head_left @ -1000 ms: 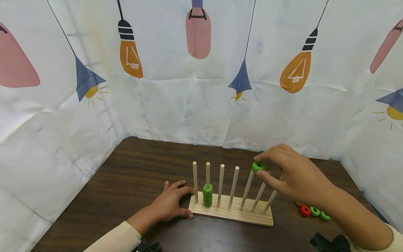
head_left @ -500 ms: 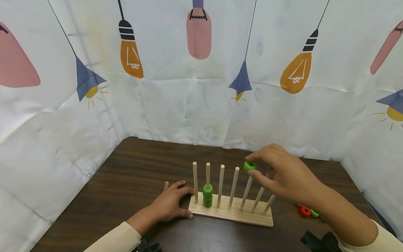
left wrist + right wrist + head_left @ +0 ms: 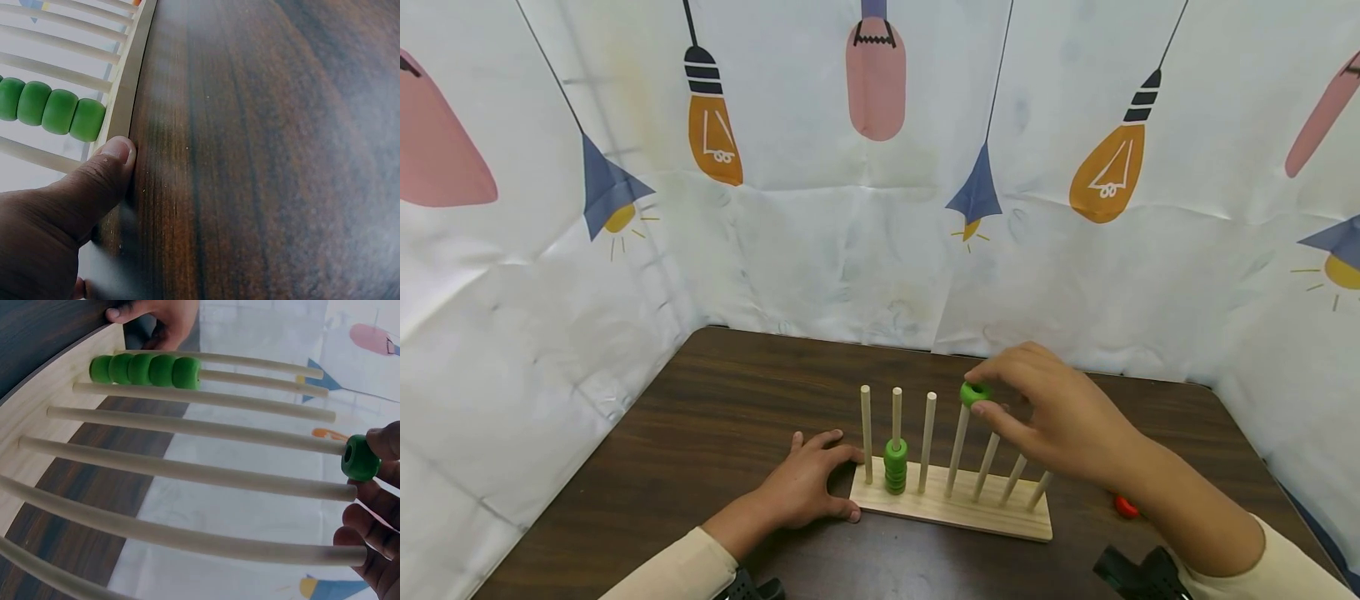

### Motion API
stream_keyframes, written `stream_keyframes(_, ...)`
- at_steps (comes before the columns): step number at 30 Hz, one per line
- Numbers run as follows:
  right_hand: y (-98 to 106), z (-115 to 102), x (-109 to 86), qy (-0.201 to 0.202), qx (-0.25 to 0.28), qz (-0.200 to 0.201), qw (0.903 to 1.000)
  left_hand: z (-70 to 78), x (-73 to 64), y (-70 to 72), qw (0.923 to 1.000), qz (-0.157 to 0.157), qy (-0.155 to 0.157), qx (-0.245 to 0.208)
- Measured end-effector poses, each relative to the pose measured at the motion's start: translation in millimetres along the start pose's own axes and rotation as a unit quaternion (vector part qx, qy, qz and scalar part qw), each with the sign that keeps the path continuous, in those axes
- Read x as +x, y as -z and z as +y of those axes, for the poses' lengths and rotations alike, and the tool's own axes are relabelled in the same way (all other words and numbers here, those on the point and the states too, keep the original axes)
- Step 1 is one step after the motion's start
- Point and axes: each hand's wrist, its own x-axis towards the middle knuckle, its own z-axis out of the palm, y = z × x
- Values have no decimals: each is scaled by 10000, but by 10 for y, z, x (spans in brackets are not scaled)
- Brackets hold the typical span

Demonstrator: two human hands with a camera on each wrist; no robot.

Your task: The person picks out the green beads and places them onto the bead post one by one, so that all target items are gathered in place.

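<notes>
A pale wooden board [image 3: 955,515] with a row of upright pegs lies on the table. My left hand [image 3: 805,482] grips its left end, the thumb [image 3: 115,150] against the front edge in the left wrist view. Several green beads [image 3: 895,467] are stacked on the second peg from the left; the other pegs carry none. Between the thumb and fingers of my right hand [image 3: 1060,417] I pinch a single green bead [image 3: 360,459]. In the right wrist view its hole faces the tip of the middle peg [image 3: 250,436], right at that tip.
The dark wood table [image 3: 760,375] extends around the board. To the right, partly hidden by my right forearm, is a red bead [image 3: 1125,507]. A white sheet [image 3: 820,267] printed with lamps hangs behind the table.
My right hand has moved left along the peg tops, carrying the green bead. The forearm now covers more of the loose beads on the right. My left hand and the board have stayed put.
</notes>
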Motion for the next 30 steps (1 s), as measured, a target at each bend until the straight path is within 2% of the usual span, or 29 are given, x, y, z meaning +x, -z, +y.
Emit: stream_keyframes(30,-201,-139,220,-144,346,-297,9989,4,4,-4,10000,3,-12,20)
